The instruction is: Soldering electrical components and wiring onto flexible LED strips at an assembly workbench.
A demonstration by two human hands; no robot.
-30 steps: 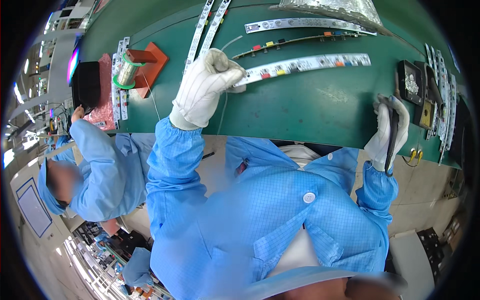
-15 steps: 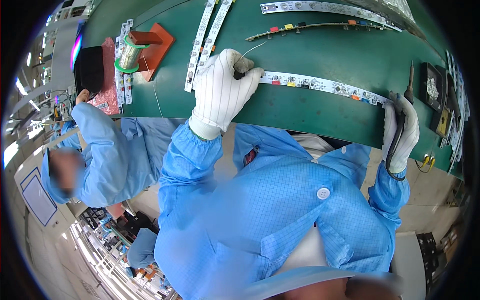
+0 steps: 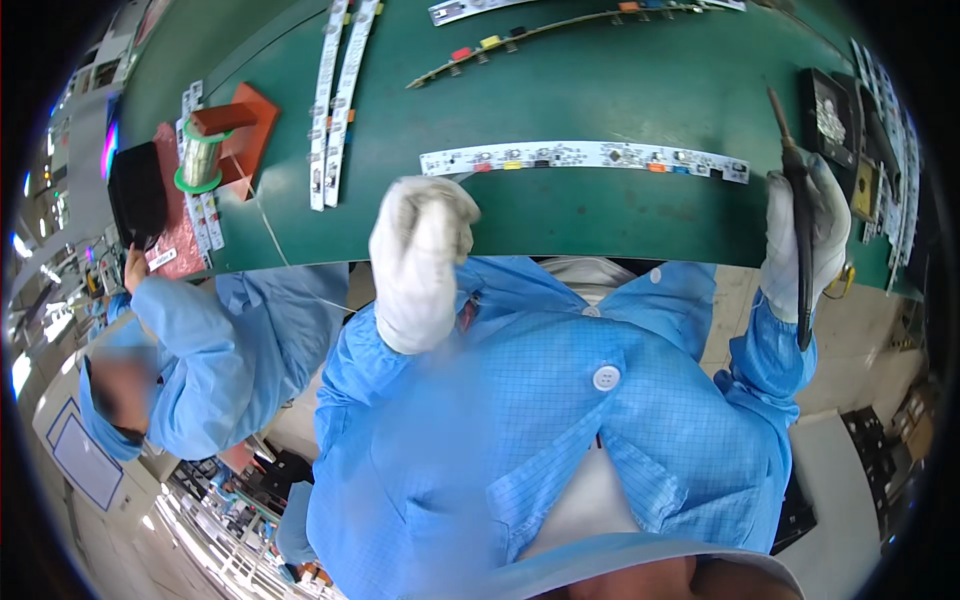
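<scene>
A long, narrow white circuit strip (image 3: 585, 155) lies across the green tabletop (image 3: 600, 222) in front of the person, bowed a little, with small red, yellow, black, orange and blue parts along its nearer edge. The left hand (image 3: 421, 262), in a white glove, is just below the strip's left end, fingers curled well in; whether they close on anything I cannot tell, nor whether the glove touches the strip. The right hand (image 3: 812, 225), also gloved, is wrapped firmly round the black handle of a soldering iron (image 3: 801, 205) — the slim metal tip points up and away from the body, off the strip's right end and apart from it.

Farther back, another strip (image 3: 560, 27) stands on edge, its coloured parts facing up. A pair of strips (image 3: 350, 100) lies side by side to the left, and beyond them a spool (image 3: 201, 160) with green flanges sits on an orange-red stand (image 3: 262, 125), a thin wire (image 3: 265, 217) running down from it toward the left sleeve. At the right are a black tray (image 3: 815, 88) of silvery bits and a bunch of strips (image 3: 908, 170). A co-worker (in matching blue) has a hand (image 3: 135, 268) by a black bin (image 3: 138, 190) — over at the far left.
</scene>
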